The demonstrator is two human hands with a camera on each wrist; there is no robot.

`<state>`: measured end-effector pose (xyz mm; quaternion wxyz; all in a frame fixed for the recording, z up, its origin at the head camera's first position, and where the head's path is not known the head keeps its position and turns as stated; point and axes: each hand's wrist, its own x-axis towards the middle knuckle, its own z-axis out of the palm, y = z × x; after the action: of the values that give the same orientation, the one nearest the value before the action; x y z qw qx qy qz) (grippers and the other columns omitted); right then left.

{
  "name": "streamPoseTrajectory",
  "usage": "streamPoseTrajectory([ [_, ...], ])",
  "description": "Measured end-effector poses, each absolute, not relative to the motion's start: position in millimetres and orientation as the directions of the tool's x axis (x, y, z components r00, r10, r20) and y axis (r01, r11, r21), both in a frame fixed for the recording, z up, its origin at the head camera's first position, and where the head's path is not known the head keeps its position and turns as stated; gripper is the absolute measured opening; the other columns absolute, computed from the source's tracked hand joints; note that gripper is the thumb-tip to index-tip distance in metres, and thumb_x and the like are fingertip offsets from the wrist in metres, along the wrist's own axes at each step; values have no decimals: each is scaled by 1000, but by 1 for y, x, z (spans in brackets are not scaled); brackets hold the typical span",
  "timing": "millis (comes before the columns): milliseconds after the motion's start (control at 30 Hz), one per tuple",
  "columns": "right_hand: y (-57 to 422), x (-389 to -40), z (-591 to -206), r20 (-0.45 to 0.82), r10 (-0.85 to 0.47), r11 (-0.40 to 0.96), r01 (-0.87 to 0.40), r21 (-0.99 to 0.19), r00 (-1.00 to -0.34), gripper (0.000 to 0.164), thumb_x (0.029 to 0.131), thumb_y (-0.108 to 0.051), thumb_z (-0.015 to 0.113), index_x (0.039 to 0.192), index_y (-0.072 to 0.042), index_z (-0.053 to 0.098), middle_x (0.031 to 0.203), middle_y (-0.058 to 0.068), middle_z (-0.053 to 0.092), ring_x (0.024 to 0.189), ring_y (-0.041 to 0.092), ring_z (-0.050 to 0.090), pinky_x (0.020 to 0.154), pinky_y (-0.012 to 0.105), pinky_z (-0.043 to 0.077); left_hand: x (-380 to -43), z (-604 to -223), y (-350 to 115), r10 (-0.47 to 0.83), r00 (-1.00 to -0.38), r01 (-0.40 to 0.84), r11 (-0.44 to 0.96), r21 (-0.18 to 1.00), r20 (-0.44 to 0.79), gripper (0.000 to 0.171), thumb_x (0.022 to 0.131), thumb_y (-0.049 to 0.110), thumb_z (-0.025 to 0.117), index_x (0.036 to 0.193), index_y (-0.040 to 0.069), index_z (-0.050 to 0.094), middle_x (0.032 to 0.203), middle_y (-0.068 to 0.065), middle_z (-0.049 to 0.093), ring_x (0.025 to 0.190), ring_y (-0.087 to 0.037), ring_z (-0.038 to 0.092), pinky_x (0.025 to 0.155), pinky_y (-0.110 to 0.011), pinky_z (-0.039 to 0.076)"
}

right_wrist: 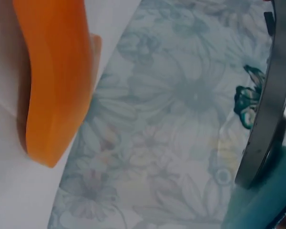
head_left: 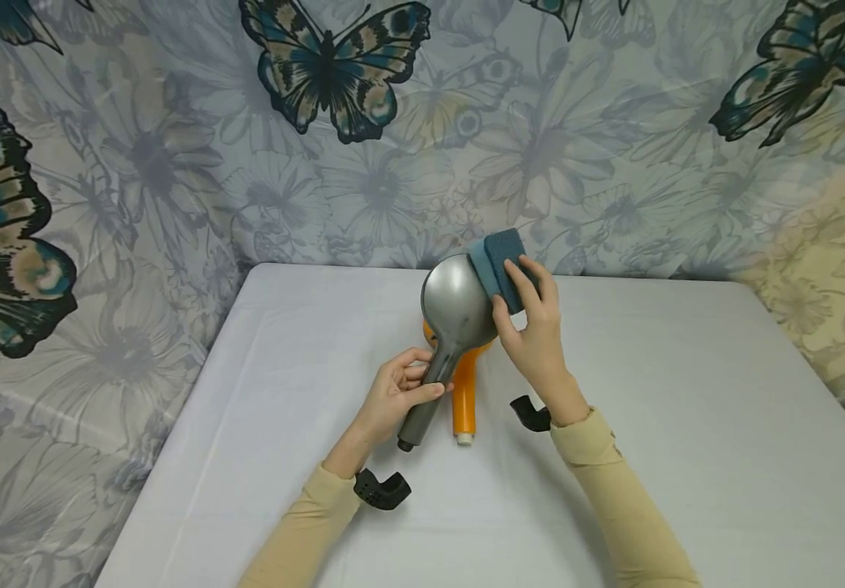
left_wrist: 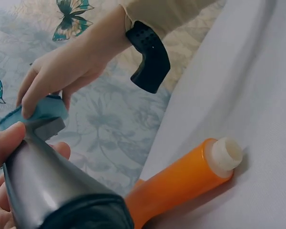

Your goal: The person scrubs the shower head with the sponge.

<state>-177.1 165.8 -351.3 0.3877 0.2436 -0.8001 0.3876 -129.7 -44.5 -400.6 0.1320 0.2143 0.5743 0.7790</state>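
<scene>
My left hand (head_left: pixel 385 398) holds a grey shower head (head_left: pixel 457 298) by its handle, tilted above the table with the round head up. In my right hand (head_left: pixel 540 339) is a blue sponge (head_left: pixel 506 269), pinched between thumb and fingers and pressed on the upper right rim of the shower head. The right wrist view shows the sponge (right_wrist: pixel 262 202) touching the rim of the grey head (right_wrist: pixel 271 95). Behind and below lies an orange shower head (head_left: pixel 464 400) on the table, its white connector end (left_wrist: pixel 227 155) towards me; the grey one hides part of its round head.
A white cloth covers the table (head_left: pixel 246 425). Butterfly-patterned fabric (head_left: pixel 378 180) hangs behind it and at the sides. A black curved mount (head_left: pixel 383 490) sits at the left wrist, another mount (head_left: pixel 531 414) at the right.
</scene>
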Motion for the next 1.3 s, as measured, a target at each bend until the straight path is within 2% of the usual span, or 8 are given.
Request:
streamPoseTrajectory([
  [100,159,-170,-352,829,-161,574,-734,-363,-536,42,85,-3,59,127,1,53,134,25,39,123,41,36,96,49,37,-130,-400,-45,443,-876,45,-320,946,191,31,85,-5,61,114,-9,49,108,-32,59,97,-50,56,86,-38,49],
  [300,137,-142,-362,814,-448,457,-878,-145,-368,36,90,-17,57,123,-2,56,131,25,43,124,48,32,102,56,28,-131,-400,-49,394,-895,81,-319,944,210,42,85,-2,61,124,-8,46,107,-22,63,88,-19,66,80,-33,51],
  [367,136,-138,-365,808,-474,436,-891,-129,-349,35,90,-18,57,122,-3,57,131,25,43,124,49,32,102,56,27,-131,-400,-49,392,-894,87,-323,942,217,45,84,-1,61,126,-8,45,105,-19,64,89,-19,65,80,-32,51],
  [767,166,-168,-350,850,-40,547,-723,-422,-526,43,82,5,61,125,1,55,132,23,42,121,36,40,95,46,38,-130,-397,-45,441,-868,69,-347,935,228,30,86,-2,59,114,-8,49,109,-30,60,93,-31,65,88,-49,45],
  [867,157,-160,-356,866,-78,549,-746,-376,-494,40,83,0,60,123,2,56,132,25,42,121,41,37,97,48,36,-130,-397,-46,439,-866,72,-359,930,237,32,86,-2,59,115,-9,48,108,-27,61,93,-33,65,88,-48,46],
  [1100,134,-137,-368,860,-361,459,-871,-172,-360,36,88,-14,59,120,-1,58,129,27,43,122,50,33,101,54,30,-133,-400,-48,402,-883,86,-371,925,243,35,85,-3,59,118,-7,48,101,-11,67,87,-20,66,80,-33,50],
  [1200,140,-141,-366,867,-348,456,-873,-175,-356,34,87,-14,58,118,0,59,128,27,44,123,49,33,101,53,30,-133,-399,-48,409,-879,83,-377,923,246,35,86,-1,59,118,-6,48,101,-10,67,88,-24,66,81,-34,50],
  [1300,152,-153,-361,883,-240,497,-832,-246,-404,36,83,-9,59,118,2,59,128,28,43,122,46,35,100,49,34,-132,-397,-47,425,-873,68,-384,921,241,34,86,-1,59,118,-7,48,103,-12,67,91,-32,65,85,-39,48],
])
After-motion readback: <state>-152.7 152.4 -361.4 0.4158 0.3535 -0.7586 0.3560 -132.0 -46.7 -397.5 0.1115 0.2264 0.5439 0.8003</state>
